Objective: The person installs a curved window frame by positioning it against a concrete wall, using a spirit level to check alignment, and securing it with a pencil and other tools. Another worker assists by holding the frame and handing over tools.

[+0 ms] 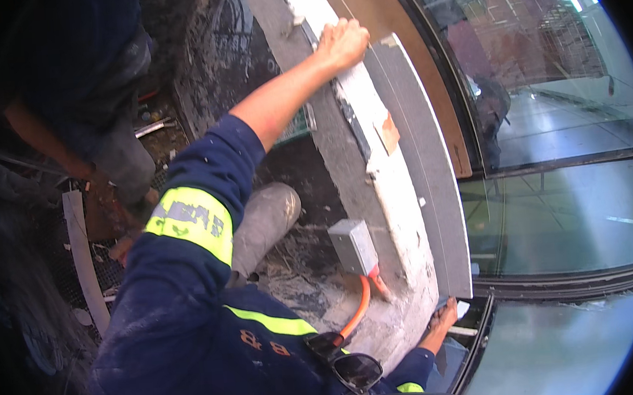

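Note:
A long grey slab (425,153) with a white edge lies along the outer side of a rough white-topped wall (393,192). My left hand (344,44) is at the wall top by the slab's far end, its fingers curled into a fist; what they hold is hidden. Low on the right, my right hand (443,322) has its fingers against the slab's near end, partly hidden by the wall. A small white piece (462,309) shows beside those fingertips. One thin string runs lengthwise over the slab.
A grey metal box (354,246) with orange conduit (357,308) is on the wall's inner side. Glass panes (567,216) in dark frames stand right. Another person (96,88) crouches far left near debris and a pale strip (84,258). Sunglasses (358,371) hang at my chest.

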The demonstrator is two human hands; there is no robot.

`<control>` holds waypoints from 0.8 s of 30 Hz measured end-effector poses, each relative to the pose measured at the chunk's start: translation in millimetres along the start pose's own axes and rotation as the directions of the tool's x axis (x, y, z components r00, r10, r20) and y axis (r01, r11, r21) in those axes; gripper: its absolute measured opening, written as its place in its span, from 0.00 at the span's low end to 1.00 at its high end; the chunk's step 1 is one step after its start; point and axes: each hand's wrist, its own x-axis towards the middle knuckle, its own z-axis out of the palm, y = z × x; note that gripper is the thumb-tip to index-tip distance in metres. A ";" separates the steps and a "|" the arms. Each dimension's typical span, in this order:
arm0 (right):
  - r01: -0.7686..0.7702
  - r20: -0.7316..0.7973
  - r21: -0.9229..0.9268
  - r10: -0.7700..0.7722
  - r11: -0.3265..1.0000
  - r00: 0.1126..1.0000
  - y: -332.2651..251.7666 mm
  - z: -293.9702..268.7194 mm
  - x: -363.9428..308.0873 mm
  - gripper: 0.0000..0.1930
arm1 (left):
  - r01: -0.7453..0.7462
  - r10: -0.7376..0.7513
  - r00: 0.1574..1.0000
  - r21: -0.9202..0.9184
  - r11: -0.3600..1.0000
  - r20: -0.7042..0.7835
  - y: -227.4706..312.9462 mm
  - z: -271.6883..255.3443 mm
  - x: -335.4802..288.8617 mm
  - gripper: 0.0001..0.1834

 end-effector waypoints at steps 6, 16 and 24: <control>0.021 0.013 0.049 -0.022 0.999 1.000 4.4 1.4 1.6 0.22 | 0.026 -0.023 0.997 -0.035 0.999 0.077 4.3 -15.0 -1.9 0.11; 0.018 0.020 0.045 -0.019 0.999 1.000 3.2 -0.6 2.6 0.14 | -0.022 0.022 0.999 -0.005 1.000 -0.038 -1.9 -1.3 -1.3 0.12; -0.001 0.022 0.040 0.001 0.999 1.000 -3.6 2.5 -3.9 0.21 | 0.011 -0.011 1.000 -0.007 1.000 -0.004 -1.5 8.0 4.6 0.12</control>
